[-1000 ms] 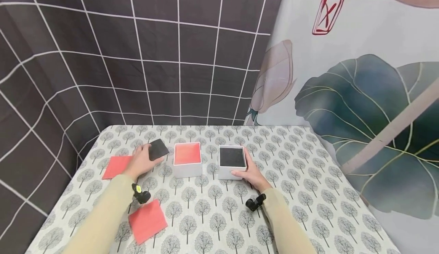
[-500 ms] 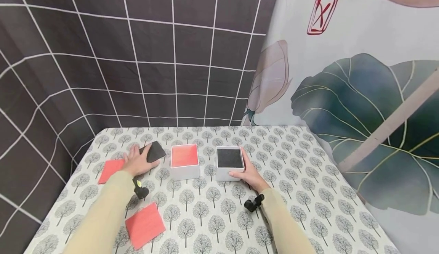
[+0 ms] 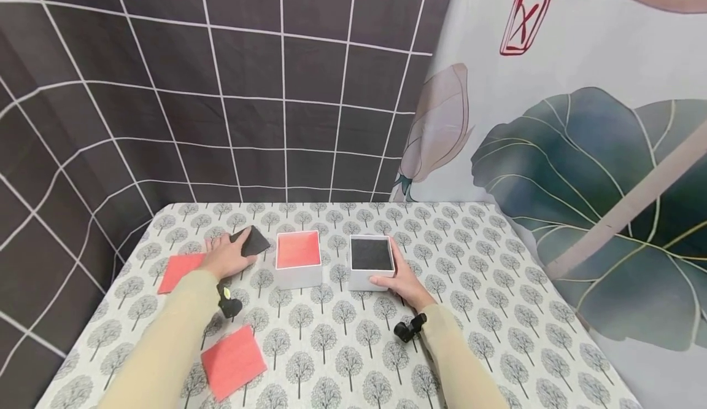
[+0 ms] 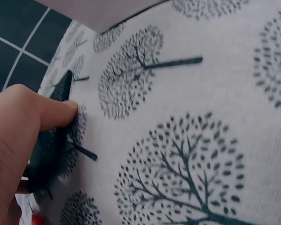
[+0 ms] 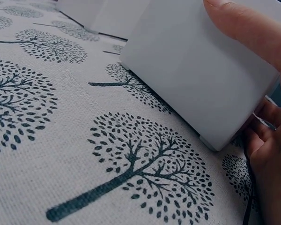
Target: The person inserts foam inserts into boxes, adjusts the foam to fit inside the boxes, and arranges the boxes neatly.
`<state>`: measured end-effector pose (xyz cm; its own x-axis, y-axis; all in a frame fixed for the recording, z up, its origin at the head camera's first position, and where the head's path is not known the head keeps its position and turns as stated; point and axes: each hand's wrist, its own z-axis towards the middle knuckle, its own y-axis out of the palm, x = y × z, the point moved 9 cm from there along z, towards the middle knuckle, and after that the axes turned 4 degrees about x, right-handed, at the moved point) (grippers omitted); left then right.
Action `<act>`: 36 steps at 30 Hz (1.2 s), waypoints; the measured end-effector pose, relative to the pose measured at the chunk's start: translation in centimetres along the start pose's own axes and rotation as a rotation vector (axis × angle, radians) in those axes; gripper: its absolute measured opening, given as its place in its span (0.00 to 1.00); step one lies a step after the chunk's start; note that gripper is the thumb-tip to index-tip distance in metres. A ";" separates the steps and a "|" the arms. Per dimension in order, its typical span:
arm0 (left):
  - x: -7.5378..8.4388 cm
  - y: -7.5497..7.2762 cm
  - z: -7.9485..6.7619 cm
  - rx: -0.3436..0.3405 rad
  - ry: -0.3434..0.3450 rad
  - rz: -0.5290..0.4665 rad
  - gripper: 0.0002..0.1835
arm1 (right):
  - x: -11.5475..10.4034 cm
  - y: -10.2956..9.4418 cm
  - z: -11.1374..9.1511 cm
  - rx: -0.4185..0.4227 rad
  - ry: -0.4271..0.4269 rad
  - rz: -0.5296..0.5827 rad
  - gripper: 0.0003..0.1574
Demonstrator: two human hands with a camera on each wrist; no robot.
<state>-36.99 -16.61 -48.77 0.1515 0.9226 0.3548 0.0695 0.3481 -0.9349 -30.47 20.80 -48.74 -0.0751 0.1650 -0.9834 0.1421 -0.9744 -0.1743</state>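
My left hand (image 3: pixel 227 257) is at the back left, with a black square piece (image 3: pixel 255 242) between its thumb and fingers. In the left wrist view the thumb presses on the dark piece (image 4: pixel 49 145), which stands tilted just over the cloth; some fingertips are hidden behind it. My right hand (image 3: pixel 407 281) holds a white square box (image 3: pixel 369 281) by its right side, thumb on the front wall and fingers behind; its top shows black. To its left stands another white box (image 3: pixel 299 277) whose top shows red. No hand touches that one.
A red square (image 3: pixel 180 271) lies partly behind the left forearm. Another red square (image 3: pixel 234 362) lies nearer the front. A tree-print cloth (image 3: pixel 342 341) covers the table. A dark gridded curtain (image 3: pixel 248 120) hangs behind, and a lotus-print curtain (image 3: pixel 574 151) at the right.
The left hand has moved slightly left relative to the black piece, its fingers spreading and then drawing in again. The right hand stays on its box. The head view has shifted a little.
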 end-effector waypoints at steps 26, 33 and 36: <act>1.7 -2.8 -3.4 0.190 0.029 -0.145 0.37 | -0.4 -0.1 -0.1 0.000 0.000 0.011 0.69; 2.1 -3.2 -5.5 0.224 0.031 -0.157 0.37 | -0.3 -0.2 0.0 0.009 0.014 0.001 0.70; 2.4 -3.3 -6.7 0.227 0.032 -0.164 0.38 | -0.2 -0.1 0.0 0.012 0.007 -0.010 0.70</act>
<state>-30.25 -16.67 -44.74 0.1874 0.8467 0.4980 -0.1263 0.5235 -0.8426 -30.49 20.88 -48.50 -0.0698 0.1760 -0.9819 0.1297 -0.9744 -0.1839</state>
